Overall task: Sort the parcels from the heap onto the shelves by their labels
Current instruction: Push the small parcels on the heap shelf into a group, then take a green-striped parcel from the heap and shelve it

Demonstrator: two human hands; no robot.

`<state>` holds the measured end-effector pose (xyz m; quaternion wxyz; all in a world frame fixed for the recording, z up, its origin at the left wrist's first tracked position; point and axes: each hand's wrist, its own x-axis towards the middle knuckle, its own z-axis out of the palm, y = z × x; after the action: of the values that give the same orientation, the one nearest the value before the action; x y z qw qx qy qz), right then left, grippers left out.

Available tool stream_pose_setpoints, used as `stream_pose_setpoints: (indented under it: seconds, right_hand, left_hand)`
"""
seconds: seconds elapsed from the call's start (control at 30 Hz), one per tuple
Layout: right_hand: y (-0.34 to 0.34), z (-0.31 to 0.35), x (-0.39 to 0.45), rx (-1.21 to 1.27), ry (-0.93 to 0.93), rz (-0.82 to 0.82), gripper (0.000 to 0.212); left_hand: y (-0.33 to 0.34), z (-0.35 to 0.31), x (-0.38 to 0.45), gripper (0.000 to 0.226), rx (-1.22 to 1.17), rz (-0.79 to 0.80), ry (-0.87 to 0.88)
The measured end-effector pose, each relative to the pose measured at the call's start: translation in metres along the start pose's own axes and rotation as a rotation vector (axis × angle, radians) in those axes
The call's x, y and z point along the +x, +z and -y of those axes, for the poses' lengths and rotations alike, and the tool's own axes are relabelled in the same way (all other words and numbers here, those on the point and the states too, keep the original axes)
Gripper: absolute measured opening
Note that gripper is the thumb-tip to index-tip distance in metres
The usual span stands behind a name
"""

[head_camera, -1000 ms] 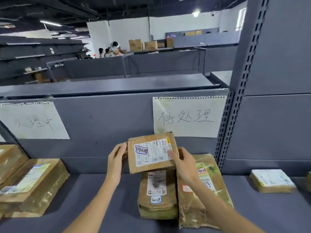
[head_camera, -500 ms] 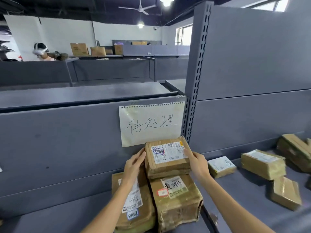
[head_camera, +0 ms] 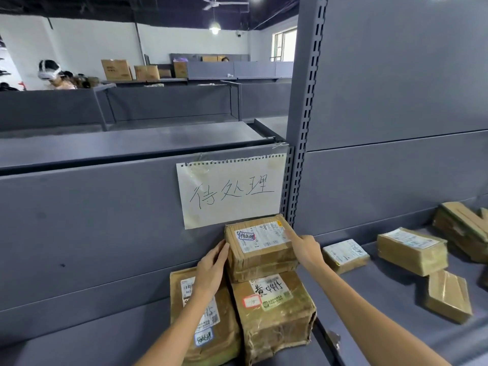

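A small cardboard parcel [head_camera: 260,247] with a white label and a blue-ringed sticker lies on top of two larger brown parcels, against the back panel under a handwritten paper sign [head_camera: 229,191]. My left hand [head_camera: 211,270] touches its left side with straight fingers. My right hand [head_camera: 306,250] touches its right top edge with fingers extended. Under it are a taped parcel [head_camera: 274,310] with handwriting on its label and a flatter parcel [head_camera: 179,320] partly hidden by my left forearm.
The grey shelf [head_camera: 79,344] extends leftward. A perforated upright post [head_camera: 303,128] divides the bays. In the right bay lie loose parcels: a small flat one [head_camera: 344,256], a thicker one [head_camera: 412,250], a plain one [head_camera: 449,297] and a stack [head_camera: 464,231]. People work far behind.
The small parcel went from being held up in front of the sign to resting on the two lower parcels. My view swung right, showing the right bay.
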<state>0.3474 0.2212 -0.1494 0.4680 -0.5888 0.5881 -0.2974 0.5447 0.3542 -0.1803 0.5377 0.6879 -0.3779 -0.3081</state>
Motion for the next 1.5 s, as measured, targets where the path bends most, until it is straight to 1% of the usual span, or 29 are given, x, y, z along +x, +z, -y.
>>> stream_pose_setpoints:
  seconds: [0.07, 0.2, 0.23, 0.37, 0.43, 0.47, 0.57, 0.67, 0.77, 0.87, 1.0, 1.03, 1.13, 1.17, 1.23, 1.33, 1.43, 1.5]
  right_hand:
    - [0.002, -0.002, 0.0, -0.005, -0.003, -0.023, 0.061]
    - [0.005, -0.006, 0.001, -0.011, 0.019, -0.021, 0.072]
    - [0.004, -0.006, 0.0, -0.013, 0.019, -0.017, 0.072]
    - [-0.005, -0.001, -0.012, 0.0, -0.048, -0.017, 0.064]
    - [-0.013, 0.0, -0.018, 0.014, -0.096, -0.051, 0.063]
    - [-0.018, -0.001, -0.023, 0.019, -0.12, -0.074, 0.065]
    - [-0.038, -0.01, -0.039, 0.016, -0.167, -0.153, 0.072]
    - [-0.067, -0.023, -0.064, -0.103, -0.186, -0.239, 0.081]
    - [-0.102, -0.041, -0.084, -0.242, -0.19, -0.336, 0.079]
    - [-0.14, -0.063, -0.103, -0.326, -0.167, -0.387, 0.083]
    - [-0.202, -0.089, -0.13, -0.271, -0.189, -0.457, 0.077]
    - [-0.22, -0.097, -0.135, -0.274, -0.176, -0.474, 0.08]
    - [-0.282, -0.129, -0.147, -0.269, -0.135, -0.508, 0.101]
    - [-0.304, -0.143, -0.151, -0.261, -0.13, -0.518, 0.104]
    - [-0.35, -0.166, -0.164, -0.221, -0.115, -0.547, 0.1]
    - [-0.416, -0.198, -0.182, -0.181, -0.084, -0.606, 0.08]
    - [-0.473, -0.233, -0.194, -0.204, -0.036, -0.645, 0.076]
    - [-0.504, -0.253, -0.2, -0.202, -0.009, -0.66, 0.076]
  left_hand:
    - [-0.002, 0.0, 0.001, 0.052, 0.015, 0.01, 0.011]
    - [-0.007, -0.003, 0.001, 0.05, 0.026, 0.028, 0.026]
    - [-0.008, -0.004, -0.001, 0.048, 0.033, 0.017, 0.039]
    - [-0.016, -0.011, -0.012, 0.037, 0.02, -0.167, 0.138]
    - [-0.022, -0.017, -0.018, 0.029, -0.023, -0.236, 0.216]
    - [-0.024, -0.021, -0.021, 0.032, -0.027, -0.257, 0.264]
    - [-0.024, -0.032, -0.025, 0.059, 0.04, -0.245, 0.414]
    - [-0.007, -0.051, -0.028, 0.065, 0.163, -0.165, 0.524]
    - [0.023, -0.073, -0.034, 0.066, 0.271, -0.08, 0.641]
    - [0.063, -0.095, -0.047, 0.066, 0.322, 0.014, 0.739]
    - [0.135, -0.121, -0.071, 0.073, 0.282, 0.206, 0.728]
    - [0.157, -0.125, -0.078, 0.076, 0.279, 0.243, 0.736]
    - [0.23, -0.138, -0.102, 0.081, 0.26, 0.329, 0.726]
    - [0.256, -0.143, -0.112, 0.082, 0.251, 0.347, 0.713]
    - [0.309, -0.15, -0.134, 0.084, 0.246, 0.405, 0.706]
    - [0.389, -0.16, -0.165, 0.085, 0.254, 0.509, 0.719]
    - [0.46, -0.165, -0.192, 0.082, 0.234, 0.553, 0.692]
    - [0.499, -0.166, -0.206, 0.085, 0.226, 0.584, 0.691]
